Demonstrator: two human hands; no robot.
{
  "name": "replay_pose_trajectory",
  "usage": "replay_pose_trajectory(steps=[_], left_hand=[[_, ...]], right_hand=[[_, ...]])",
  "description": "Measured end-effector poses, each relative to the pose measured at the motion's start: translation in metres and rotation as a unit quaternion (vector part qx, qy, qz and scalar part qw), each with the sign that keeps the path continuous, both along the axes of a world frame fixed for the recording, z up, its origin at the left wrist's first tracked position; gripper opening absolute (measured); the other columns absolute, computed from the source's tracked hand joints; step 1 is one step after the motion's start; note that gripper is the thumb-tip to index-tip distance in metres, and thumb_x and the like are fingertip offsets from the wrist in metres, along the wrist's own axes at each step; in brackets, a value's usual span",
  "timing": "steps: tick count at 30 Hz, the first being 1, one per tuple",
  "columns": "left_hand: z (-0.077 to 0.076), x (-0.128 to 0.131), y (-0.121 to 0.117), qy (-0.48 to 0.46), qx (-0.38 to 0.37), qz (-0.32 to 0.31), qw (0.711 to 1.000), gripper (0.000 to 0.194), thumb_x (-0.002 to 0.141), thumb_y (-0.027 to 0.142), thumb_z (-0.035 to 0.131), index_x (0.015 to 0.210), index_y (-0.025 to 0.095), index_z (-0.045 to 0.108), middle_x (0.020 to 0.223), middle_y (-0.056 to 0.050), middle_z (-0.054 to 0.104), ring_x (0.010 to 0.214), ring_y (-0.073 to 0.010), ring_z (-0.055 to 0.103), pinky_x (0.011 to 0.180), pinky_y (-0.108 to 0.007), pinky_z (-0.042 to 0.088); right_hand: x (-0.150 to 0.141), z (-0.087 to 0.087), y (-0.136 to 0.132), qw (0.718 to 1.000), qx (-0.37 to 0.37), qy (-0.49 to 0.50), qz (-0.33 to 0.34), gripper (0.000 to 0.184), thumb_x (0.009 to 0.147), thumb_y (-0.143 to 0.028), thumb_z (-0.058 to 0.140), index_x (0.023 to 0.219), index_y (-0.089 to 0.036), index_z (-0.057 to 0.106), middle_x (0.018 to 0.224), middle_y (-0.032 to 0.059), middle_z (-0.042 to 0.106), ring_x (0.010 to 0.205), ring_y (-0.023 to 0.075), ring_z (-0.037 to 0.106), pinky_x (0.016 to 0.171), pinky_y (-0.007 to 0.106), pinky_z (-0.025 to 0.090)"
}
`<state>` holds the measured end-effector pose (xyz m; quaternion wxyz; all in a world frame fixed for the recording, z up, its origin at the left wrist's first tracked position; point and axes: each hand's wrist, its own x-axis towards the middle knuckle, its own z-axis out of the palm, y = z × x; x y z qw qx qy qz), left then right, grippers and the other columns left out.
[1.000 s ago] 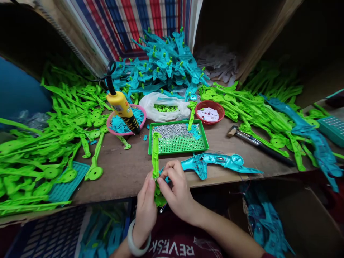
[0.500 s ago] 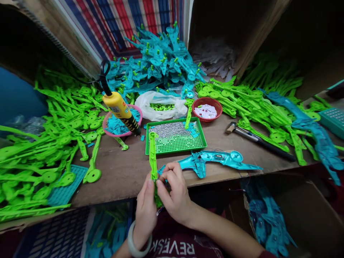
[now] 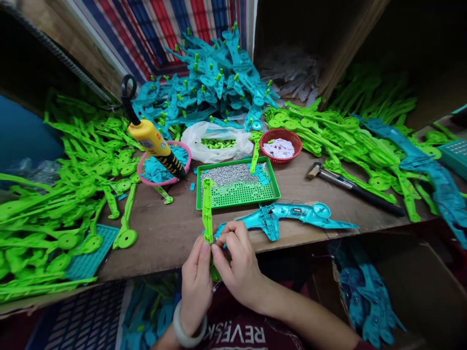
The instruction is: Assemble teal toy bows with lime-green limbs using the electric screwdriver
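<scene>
The hanging yellow-and-black power screwdriver (image 3: 156, 148) leans farther left than half a second ago, while the hands have barely shifted — the fine fingertip work seems to be going on. The left hand (image 3: 197, 274) grips a long lime-green plastic arm (image 3: 207, 209), raised upright, near its lower end; the right hand's (image 3: 237, 270) curled fingers meet there, their hold hidden. Beyond stands a green perforated plastic tray (image 3: 248, 193), partly blocked by the arm. A turquoise plastic half-shell (image 3: 272, 221) lies behind the right hand — farther right, a black-handled hammer (image 3: 350, 187).
</scene>
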<state>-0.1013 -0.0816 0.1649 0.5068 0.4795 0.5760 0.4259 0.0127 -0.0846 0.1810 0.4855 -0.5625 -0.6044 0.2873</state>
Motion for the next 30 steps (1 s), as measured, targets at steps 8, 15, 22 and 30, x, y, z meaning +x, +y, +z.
replay_pose_trajectory(steps=[8,15,22,30], left_hand=[[0.009,-0.006,0.035,-0.224,-0.089,0.068,0.968,0.044,0.081,0.057,0.070,0.101,0.017,0.066,0.066,0.005,0.053,0.059,-0.0089,0.052,0.064,-0.023,0.049],[0.016,-0.014,0.037,-0.211,-0.034,0.073,0.974,0.047,0.082,0.055,0.071,0.109,0.017,0.066,0.076,0.002,0.061,0.067,-0.0099,0.056,0.063,-0.020,0.046],[0.024,-0.020,0.026,-0.186,-0.020,0.003,0.982,0.045,0.090,0.053,0.062,0.117,0.016,0.064,0.080,0.000,0.061,0.069,-0.0125,0.055,0.063,-0.022,0.045],[0.026,-0.024,0.040,-0.003,0.150,0.036,0.988,0.028,0.091,0.047,0.059,0.089,0.020,0.066,0.082,-0.001,0.054,0.081,-0.0165,0.051,0.076,-0.026,0.045]], right_hand=[[0.027,-0.011,0.017,0.970,-0.117,0.143,0.157,0.021,0.093,-0.031,0.060,0.110,-0.021,0.057,0.091,0.0019,0.062,0.079,0.0140,0.058,0.069,0.027,0.047],[0.013,0.000,0.015,0.987,-0.054,0.102,0.108,0.020,0.091,-0.035,0.063,0.106,-0.021,0.062,0.089,0.0034,0.064,0.083,0.0173,0.059,0.075,0.030,0.047],[0.012,0.011,0.014,0.996,-0.016,0.027,0.084,0.015,0.097,-0.026,0.053,0.088,-0.020,0.063,0.080,0.0024,0.058,0.082,0.0171,0.055,0.076,0.030,0.041],[0.001,0.014,0.003,0.964,-0.168,0.142,0.150,0.020,0.095,-0.026,0.050,0.075,-0.021,0.049,0.070,-0.0032,0.043,0.067,0.0126,0.043,0.064,0.024,0.037]])
